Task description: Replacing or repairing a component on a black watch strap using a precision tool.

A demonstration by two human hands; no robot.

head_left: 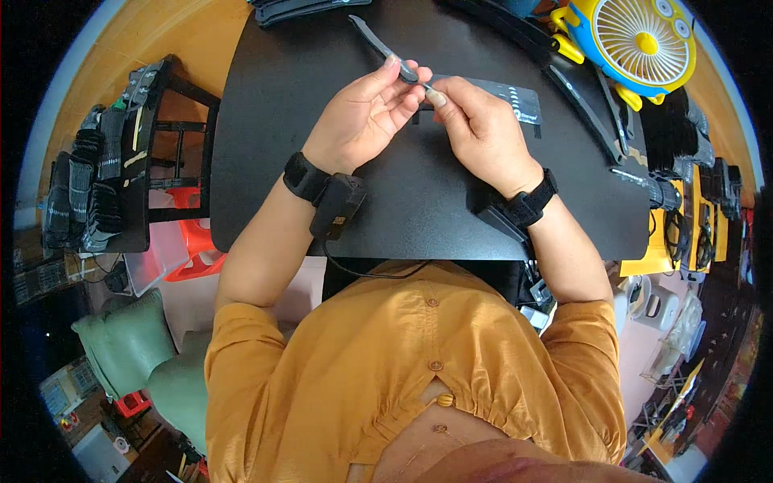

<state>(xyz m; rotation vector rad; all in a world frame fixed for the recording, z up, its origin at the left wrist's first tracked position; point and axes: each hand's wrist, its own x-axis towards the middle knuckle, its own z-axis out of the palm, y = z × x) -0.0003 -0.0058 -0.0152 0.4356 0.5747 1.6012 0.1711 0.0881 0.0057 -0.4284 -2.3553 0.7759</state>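
My left hand is closed with thumb and fingers around a slim, slightly curved black strip. The strip's far end points up and left, and its rounded near end lies between my fingertips. Close beside that end, my right hand is pinched shut. A small thin piece shows at its fingertips, too small to name, and it appears to meet the rounded end. Partly behind my right hand, a flat dark card with white print lies on the black table.
A yellow and blue fan stands at the far right. Near it lie long black strips. A black case sits at the far edge. Stacked dark bundles rest on a stand at left; a green chair is below.
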